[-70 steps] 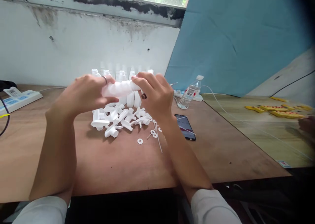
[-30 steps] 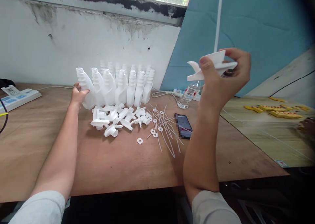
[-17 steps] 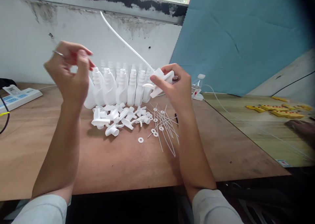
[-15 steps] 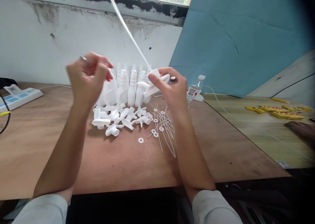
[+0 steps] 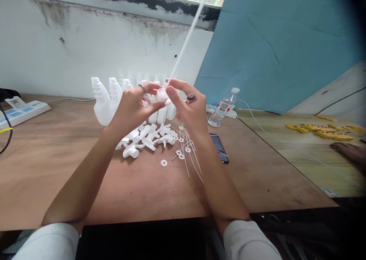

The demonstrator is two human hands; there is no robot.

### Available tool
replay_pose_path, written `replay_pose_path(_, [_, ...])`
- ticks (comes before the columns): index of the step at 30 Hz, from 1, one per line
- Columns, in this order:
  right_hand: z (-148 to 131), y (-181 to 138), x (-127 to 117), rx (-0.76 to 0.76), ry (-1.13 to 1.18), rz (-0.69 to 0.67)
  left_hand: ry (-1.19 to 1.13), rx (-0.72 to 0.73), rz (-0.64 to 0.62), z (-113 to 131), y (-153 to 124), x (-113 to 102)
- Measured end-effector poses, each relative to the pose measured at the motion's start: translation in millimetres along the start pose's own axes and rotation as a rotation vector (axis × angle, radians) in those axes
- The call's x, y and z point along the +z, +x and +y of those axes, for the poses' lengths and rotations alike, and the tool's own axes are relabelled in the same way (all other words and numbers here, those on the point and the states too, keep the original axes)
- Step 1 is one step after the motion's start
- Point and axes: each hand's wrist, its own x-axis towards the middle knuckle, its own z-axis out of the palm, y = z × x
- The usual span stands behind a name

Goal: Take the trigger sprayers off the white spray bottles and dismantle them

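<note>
My left hand (image 5: 134, 105) and my right hand (image 5: 187, 107) meet above the table, both pinching a white spray head (image 5: 162, 95). Its thin white dip tube (image 5: 187, 42) sticks up and to the right toward the window. A ring shows on my left hand. Behind the hands stands a row of white plastic bottles (image 5: 104, 101) against the wall. Under the hands lies a pile of white spray heads (image 5: 143, 138), with loose dip tubes (image 5: 190, 157) and small white washers (image 5: 163, 162) to its right.
A black phone (image 5: 219, 147) and a clear water bottle (image 5: 223, 107) lie right of my right arm. A white power strip (image 5: 23, 111) sits at far left. Yellow parts (image 5: 326, 130) and another person's hand (image 5: 349, 153) are on the right-hand table. Blue sheet behind.
My left hand has come down and right to join my right hand on the spray head. The dip tube has swung from leaning left to leaning right.
</note>
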Motion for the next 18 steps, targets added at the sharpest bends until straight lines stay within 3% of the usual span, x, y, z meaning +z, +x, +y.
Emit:
replay_pose_path(5, [5,-3,5,-0.217,-0.351,0.114,-0.002,-0.001,-0.06,2,-3,12])
replay_pose_path(10, [20,-6,7,-0.309,-0.569,0.082,0.009,-0.08,-0.104,10,-5,20])
replay_pose_path(14, [24,-6,15,-0.269,-0.545,0.087,0.063,-0.113,-0.134,19,-5,22])
replay_pose_path(18, [32,7,4,-0.097,-0.39,0.131,0.03,-0.127,-0.16,32,-12,17])
